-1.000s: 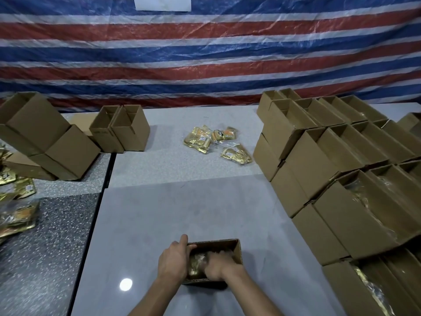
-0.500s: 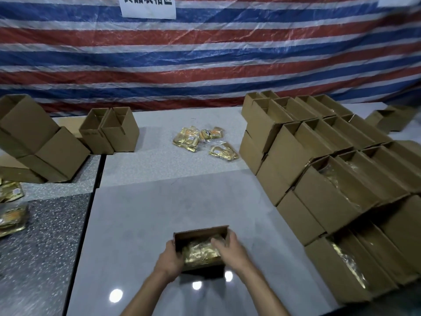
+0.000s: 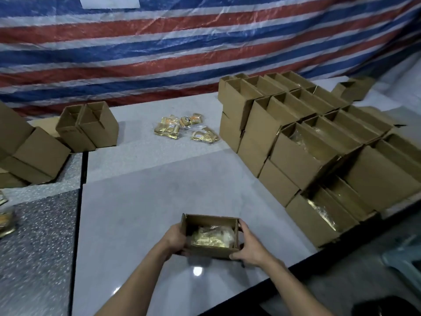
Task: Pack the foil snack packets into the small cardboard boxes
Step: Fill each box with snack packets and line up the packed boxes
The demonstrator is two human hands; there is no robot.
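A small open cardboard box (image 3: 210, 250) is lifted a little above the pale table (image 3: 141, 201), held between both hands. My left hand (image 3: 176, 238) grips its left wall and my right hand (image 3: 249, 246) grips its right wall and lower corner. Gold foil snack packets (image 3: 211, 237) lie inside it. A loose heap of foil packets (image 3: 182, 128) lies on the table farther back, out of reach of both hands.
Stacked open boxes (image 3: 307, 142), some with foil packets inside, fill the right side. Two upright empty boxes (image 3: 88, 126) and tilted boxes (image 3: 29, 153) stand at the left. A speckled dark slab (image 3: 38, 236) carries more packets at the left edge. A striped tarp hangs behind.
My right hand has left the inside of the box and now holds its right side. The box has been raised off the table, and the view has swung to the right.
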